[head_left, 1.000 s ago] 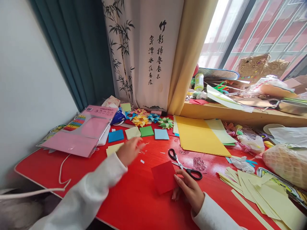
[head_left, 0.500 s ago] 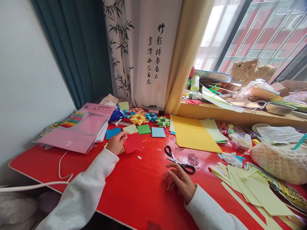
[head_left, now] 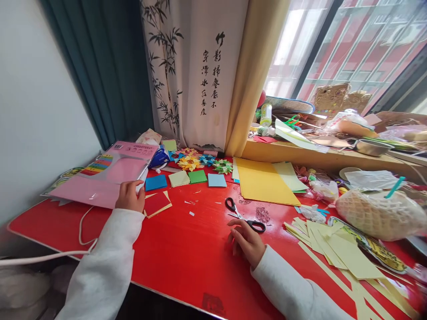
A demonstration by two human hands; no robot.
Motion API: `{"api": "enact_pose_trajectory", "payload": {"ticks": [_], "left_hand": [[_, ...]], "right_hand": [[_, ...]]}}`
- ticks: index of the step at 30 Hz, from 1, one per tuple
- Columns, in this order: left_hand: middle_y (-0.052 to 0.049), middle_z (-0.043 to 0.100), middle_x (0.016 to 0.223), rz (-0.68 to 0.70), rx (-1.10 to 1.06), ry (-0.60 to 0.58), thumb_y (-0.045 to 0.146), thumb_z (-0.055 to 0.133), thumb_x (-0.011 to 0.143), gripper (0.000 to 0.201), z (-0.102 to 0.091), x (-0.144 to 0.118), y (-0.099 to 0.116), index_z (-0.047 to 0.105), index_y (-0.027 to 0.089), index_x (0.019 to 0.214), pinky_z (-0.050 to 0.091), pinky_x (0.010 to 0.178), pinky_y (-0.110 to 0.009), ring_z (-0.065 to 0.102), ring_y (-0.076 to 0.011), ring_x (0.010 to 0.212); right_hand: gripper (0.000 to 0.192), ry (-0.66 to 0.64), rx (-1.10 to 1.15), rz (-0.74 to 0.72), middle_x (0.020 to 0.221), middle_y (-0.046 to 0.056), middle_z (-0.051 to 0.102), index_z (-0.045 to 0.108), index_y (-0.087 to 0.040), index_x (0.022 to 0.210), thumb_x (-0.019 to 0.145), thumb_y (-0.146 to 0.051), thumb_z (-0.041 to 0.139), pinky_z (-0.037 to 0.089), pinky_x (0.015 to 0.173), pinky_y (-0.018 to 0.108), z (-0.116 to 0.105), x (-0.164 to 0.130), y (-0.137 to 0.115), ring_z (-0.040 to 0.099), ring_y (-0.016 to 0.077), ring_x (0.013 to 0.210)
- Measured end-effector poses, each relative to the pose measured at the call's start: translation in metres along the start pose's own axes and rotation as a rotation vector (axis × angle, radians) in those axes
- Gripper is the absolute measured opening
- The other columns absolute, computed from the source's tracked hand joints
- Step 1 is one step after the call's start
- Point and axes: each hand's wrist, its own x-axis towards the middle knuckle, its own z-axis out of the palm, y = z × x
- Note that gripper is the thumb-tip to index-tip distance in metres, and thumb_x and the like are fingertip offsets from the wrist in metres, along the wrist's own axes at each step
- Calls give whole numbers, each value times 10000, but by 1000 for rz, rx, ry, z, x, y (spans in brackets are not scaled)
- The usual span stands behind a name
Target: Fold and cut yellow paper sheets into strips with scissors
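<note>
L hand (head_left: pixel 129 196) curls on near edge of pink paper pack (head_left: pixel 110 175), far left; R hand (head_left: pixel 246 238) rests loosely open on table by scissors (head_left: pixel 243 216). Pinch pack's edge firmly w/ thumb.

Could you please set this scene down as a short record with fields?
Surface: red table
Left hand: at the edge of the pink paper pack, beside a red paper square
Right hand: flat on the table, fingertips by the black-handled scissors
Beyond: coloured paper squares, origami flowers, yellow sheets
</note>
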Motion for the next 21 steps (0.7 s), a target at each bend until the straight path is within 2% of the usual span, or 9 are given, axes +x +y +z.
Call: {"api": "enact_pose_trajectory", "payload": {"ticks": [2,4,6,8,11,15,18,21], "left_hand": [[-86,495,968,135,-62,87,248,382,764,236,-5,-10,18,510,179,949,420,678,-268,528,-184,826],[-86,506,948,353,-145,63,210,379,773,219,-4,-26,41,495,178,956,402,756,-277,509,-186,885],[-83,508,964,608,-204,-80,183,366,786,231,1,-47,69,476,187,989,388,802,-293,501,-180,904],[-91,496,1009,769,-226,-229,200,345,799,242,10,-72,100,463,194,1009,403,783,-322,502,-191,902],[-126,439,1118,881,-246,-376,280,383,782,292,23,-103,145,439,168,1046,402,786,-377,467,-235,960],[-159,391,1173,998,-357,-456,316,423,763,379,43,-113,192,409,130,1093,322,880,-399,367,-264,1082],[-162,424,1138,1005,-429,-547,344,445,748,360,58,-106,214,453,130,1038,284,894,-416,358,-277,1083],[-136,504,1008,962,-460,-599,343,441,749,262,67,-101,218,497,145,911,315,846,-419,438,-259,979]], "right_hand": [[247,49,-115,-86,595,-35,513,406,-187,896,780,-401,366,349,345,199,-8,1,-12,447,58,337],[226,135,-160,-169,592,-26,524,438,-189,887,779,-378,379,369,380,208,-25,2,-29,456,62,368],[214,299,-86,-236,596,-25,526,441,-197,888,762,-367,412,363,372,209,-48,3,-48,459,68,379],[217,442,-30,-309,566,-30,522,444,-195,882,737,-356,456,368,378,218,-73,3,-62,461,75,376],[229,619,-13,-366,562,-31,524,450,-190,875,719,-355,476,362,374,215,-104,3,-70,453,70,363],[258,694,-48,-359,574,-31,526,442,-182,887,717,-376,460,369,370,209,-122,7,-58,448,65,354],[284,705,-217,-301,607,-20,532,418,-174,916,749,-401,384,393,385,208,-127,12,-40,464,66,368],[286,661,-504,-205,655,4,552,402,-169,940,781,-387,307,423,427,221,-134,18,-24,508,83,428]]}}
